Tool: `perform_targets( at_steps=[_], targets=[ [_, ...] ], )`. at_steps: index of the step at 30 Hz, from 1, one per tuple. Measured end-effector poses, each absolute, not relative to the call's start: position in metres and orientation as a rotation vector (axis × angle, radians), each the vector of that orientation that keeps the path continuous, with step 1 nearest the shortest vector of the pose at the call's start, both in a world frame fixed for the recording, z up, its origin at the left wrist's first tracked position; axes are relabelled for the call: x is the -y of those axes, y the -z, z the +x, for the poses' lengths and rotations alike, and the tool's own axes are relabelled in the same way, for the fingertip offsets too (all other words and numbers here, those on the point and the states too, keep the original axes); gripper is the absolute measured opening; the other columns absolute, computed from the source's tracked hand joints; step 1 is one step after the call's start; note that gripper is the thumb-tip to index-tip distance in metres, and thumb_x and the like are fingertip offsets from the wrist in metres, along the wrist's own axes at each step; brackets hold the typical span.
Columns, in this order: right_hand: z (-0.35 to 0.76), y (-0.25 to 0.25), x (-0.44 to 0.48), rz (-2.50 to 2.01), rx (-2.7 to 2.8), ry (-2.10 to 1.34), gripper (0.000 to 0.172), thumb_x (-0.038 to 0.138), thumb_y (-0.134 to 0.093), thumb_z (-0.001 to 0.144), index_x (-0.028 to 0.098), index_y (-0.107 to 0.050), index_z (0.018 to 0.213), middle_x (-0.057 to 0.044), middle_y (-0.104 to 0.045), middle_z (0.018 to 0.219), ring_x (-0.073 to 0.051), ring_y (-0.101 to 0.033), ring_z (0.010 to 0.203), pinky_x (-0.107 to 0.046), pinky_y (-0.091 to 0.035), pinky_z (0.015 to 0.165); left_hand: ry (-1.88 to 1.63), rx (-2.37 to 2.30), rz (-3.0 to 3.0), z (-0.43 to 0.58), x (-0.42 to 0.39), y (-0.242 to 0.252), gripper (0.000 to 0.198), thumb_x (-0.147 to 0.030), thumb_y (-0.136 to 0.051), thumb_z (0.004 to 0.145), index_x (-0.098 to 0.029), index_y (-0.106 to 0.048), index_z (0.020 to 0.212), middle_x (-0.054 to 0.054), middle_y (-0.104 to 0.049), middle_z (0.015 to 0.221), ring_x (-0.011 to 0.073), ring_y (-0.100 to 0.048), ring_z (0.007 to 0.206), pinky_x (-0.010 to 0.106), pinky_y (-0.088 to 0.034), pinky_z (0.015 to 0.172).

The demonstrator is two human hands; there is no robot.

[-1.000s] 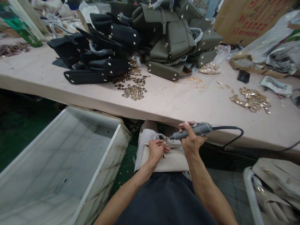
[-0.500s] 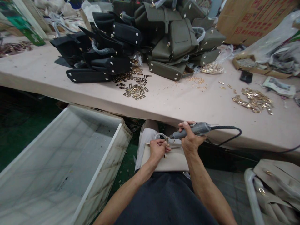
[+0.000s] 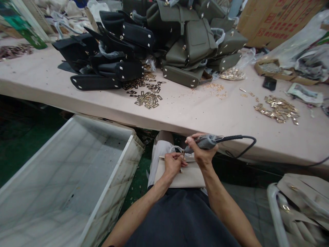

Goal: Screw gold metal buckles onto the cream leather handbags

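A cream handbag [image 3: 192,175] lies across my lap, its flap side up. My left hand [image 3: 173,164] rests on it with the fingers pinched around a small metal clasp plate [image 3: 183,153] that stands up from the bag. My right hand [image 3: 203,152] is wrapped round a grey electric screwdriver [image 3: 205,142], which points left and down. Its tip is at or very near the clasp plate; whether they touch I cannot tell. A black cable [image 3: 238,137] runs from the tool's rear to the right.
On the table [image 3: 102,106] are black handbags [image 3: 95,82], olive handbags [image 3: 181,76], dark metal plates [image 3: 147,100] and gold fittings [image 3: 279,109]. A large white bin [image 3: 115,178] stands at my left. More cream bags [image 3: 303,206] sit in a container at lower right.
My right hand has shifted left with the electric screwdriver, and the tool is angled differently against the clasp plate. The cable has followed. My left hand and the handbag have barely moved.
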State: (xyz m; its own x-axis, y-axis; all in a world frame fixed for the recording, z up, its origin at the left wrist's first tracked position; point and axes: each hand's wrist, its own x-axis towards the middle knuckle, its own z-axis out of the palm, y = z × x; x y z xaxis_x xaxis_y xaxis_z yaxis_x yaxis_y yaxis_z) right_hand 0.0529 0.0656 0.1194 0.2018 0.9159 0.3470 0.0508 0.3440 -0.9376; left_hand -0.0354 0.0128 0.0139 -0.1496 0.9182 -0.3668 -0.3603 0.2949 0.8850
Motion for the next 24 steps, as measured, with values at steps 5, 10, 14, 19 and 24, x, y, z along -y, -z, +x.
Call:
perform_targets(
  at_steps=[5,10,14,19,24],
  targets=[
    [0.054,-0.118,-0.066,-1.005,1.413,-0.887,0.022,0.030,-0.086,0.075,0.017,-0.070,0.084,-0.003,-0.070,0.080,-0.016,-0.067,0.067,-0.029,-0.057,0.062,-1.236,-1.252,0.635,-0.038,-0.011,-0.018,0.017,-0.025,-0.070,0.076,-0.009,-0.075,0.080,0.006,-0.072,0.056,0.0178,-0.069,0.048,0.023,-0.054,0.047],
    [0.054,-0.119,-0.072,-1.000,1.450,-0.950,0.023,0.031,-0.086,0.075,0.017,-0.071,0.084,-0.002,-0.069,0.074,-0.015,-0.064,0.061,-0.029,-0.055,0.059,-1.246,-1.248,0.660,-0.041,-0.009,-0.022,0.020,-0.027,-0.070,0.075,-0.009,-0.076,0.078,0.008,-0.074,0.061,0.0156,-0.066,0.046,0.023,-0.052,0.047],
    [0.054,-0.117,-0.072,-1.044,1.491,-0.860,0.022,0.032,-0.086,0.074,0.018,-0.071,0.080,-0.003,-0.070,0.074,-0.016,-0.064,0.063,-0.029,-0.055,0.060,-1.255,-1.212,0.696,-0.042,-0.006,-0.022,0.020,-0.030,-0.071,0.074,-0.010,-0.075,0.072,0.006,-0.071,0.058,0.0140,-0.064,0.045,0.022,-0.049,0.045],
    [0.050,-0.116,-0.072,-1.040,1.494,-0.905,0.019,0.030,-0.084,0.076,0.018,-0.070,0.075,-0.002,-0.068,0.071,-0.015,-0.063,0.061,-0.029,-0.054,0.058,-1.248,-1.196,0.668,-0.042,-0.007,-0.015,0.026,-0.036,-0.074,0.073,-0.009,-0.074,0.072,0.008,-0.072,0.061,0.0141,-0.063,0.043,0.021,-0.047,0.043],
    [0.067,-0.166,-0.079,-0.805,1.117,-1.027,0.021,0.027,-0.085,0.075,0.018,-0.067,0.079,-0.001,-0.064,0.065,-0.016,-0.061,0.054,-0.028,-0.048,0.049,-1.244,-1.241,0.664,-0.039,-0.012,-0.007,0.041,-0.044,-0.077,0.072,-0.007,-0.077,0.088,0.012,-0.076,0.069,0.0167,-0.068,0.047,0.022,-0.050,0.043]
  ],
)
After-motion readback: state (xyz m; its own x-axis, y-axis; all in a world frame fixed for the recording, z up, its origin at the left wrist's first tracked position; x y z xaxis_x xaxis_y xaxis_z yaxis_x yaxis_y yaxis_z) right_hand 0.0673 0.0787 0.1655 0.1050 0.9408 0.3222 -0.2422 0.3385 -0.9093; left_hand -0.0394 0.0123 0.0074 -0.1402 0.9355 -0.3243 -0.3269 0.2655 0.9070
